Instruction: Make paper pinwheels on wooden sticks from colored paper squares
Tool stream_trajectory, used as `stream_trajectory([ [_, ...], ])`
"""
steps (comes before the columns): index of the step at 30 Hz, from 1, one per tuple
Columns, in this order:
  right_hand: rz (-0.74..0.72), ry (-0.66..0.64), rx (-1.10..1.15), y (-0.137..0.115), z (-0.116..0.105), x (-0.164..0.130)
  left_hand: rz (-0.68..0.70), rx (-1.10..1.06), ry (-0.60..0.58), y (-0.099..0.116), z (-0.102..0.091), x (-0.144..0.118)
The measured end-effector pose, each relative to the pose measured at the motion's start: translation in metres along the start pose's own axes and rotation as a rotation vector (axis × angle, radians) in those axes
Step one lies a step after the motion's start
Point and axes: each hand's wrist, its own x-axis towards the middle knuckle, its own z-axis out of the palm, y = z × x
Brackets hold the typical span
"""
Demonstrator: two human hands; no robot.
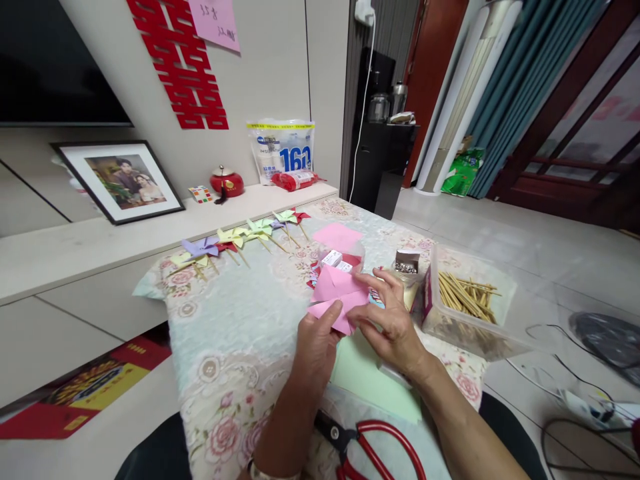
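Head view: both hands point(360, 327) pinch pink paper pinwheel point(337, 293); white bag point(281, 152) reads "160".

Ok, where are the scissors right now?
In the head view, the scissors lie at the near edge of the table, between the person's forearms and just below the green paper.

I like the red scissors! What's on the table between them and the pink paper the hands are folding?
In the head view, a light green paper sheet lies between the red scissors and the pink paper.
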Motion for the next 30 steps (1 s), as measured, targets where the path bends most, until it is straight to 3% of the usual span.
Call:
stream_trajectory([
  [8,-0.010,-0.119,0.008,0.0017,0.0026,-0.0038,-0.035,-0.017,-0.010,-0.0016,-0.0014,-0.0008],
  [16,0.031,-0.094,0.036,-0.0003,0.0052,-0.0034,-0.071,0.015,0.060,-0.0022,0.0014,-0.0025],
  [30,0.061,-0.100,0.088,-0.0002,0.0076,-0.0045,-0.053,-0.007,0.029,-0.0019,-0.0018,-0.0022],
])
